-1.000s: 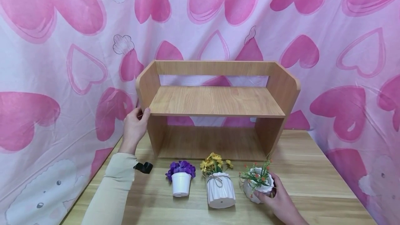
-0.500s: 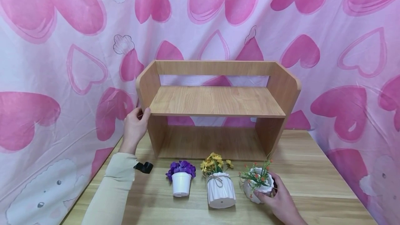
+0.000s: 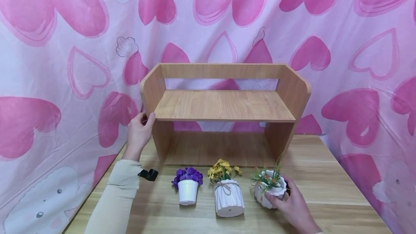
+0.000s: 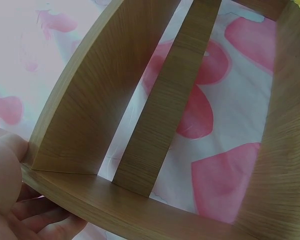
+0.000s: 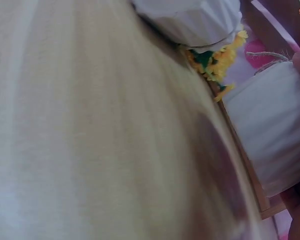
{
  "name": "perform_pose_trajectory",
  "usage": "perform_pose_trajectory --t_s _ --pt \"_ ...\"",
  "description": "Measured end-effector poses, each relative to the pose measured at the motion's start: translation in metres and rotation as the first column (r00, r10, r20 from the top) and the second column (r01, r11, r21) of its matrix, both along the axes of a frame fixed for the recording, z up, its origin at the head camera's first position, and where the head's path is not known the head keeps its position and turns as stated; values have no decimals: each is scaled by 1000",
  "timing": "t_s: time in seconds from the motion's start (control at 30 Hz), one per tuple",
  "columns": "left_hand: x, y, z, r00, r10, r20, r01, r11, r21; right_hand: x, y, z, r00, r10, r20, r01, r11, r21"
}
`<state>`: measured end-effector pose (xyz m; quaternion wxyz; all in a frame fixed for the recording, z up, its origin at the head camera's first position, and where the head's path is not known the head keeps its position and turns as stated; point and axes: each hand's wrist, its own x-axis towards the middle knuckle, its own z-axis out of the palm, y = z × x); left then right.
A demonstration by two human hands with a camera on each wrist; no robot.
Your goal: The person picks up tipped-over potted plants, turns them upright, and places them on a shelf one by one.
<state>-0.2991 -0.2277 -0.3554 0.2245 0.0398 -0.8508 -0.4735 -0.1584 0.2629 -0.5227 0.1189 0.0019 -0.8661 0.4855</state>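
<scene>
My left hand [image 3: 140, 129] grips the left side panel of a wooden two-tier shelf [image 3: 224, 105] at its front edge. In the left wrist view its thumb lies on one side of the panel and the fingers curl behind. My right hand [image 3: 294, 205] holds a white flowerpot [image 3: 264, 196] round its right side; small orange-red flowers and green sprigs grow from it. The right wrist view shows this pot [image 5: 270, 127] with twine near its rim, held close over the table. Left of it are a white fluted pot [image 3: 229, 199] of yellow flowers and a smaller white pot [image 3: 187, 192] of purple flowers.
The shelf stands at the back of a wood-grain table [image 3: 328, 187]. Behind and beside it hangs a pink heart-print curtain [image 3: 224, 17]. A black strap piece [image 3: 148, 174] sticks out from the left sleeve [image 3: 120, 190] at the wrist.
My right hand has shifted the flowerpot slightly up and to the right. My left hand keeps its grip on the shelf, and the other two pots stay where they were.
</scene>
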Motion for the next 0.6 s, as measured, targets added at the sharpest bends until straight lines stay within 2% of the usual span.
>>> perform_pose_trajectory --t_s 0.23,0.47,0.6 --pt "0 0 -1 1000 2 -9 -2 1000 5 -5 1 27 1000 -18 22 17 998 65" --pt "-2 -1 -3 1000 13 -12 -13 1000 10 -12 0 48 998 8 -54 -5 999 48" --pt "-2 -1 -3 1000 10 -14 -10 1000 15 -14 -1 56 1000 8 -28 -7 1000 21"
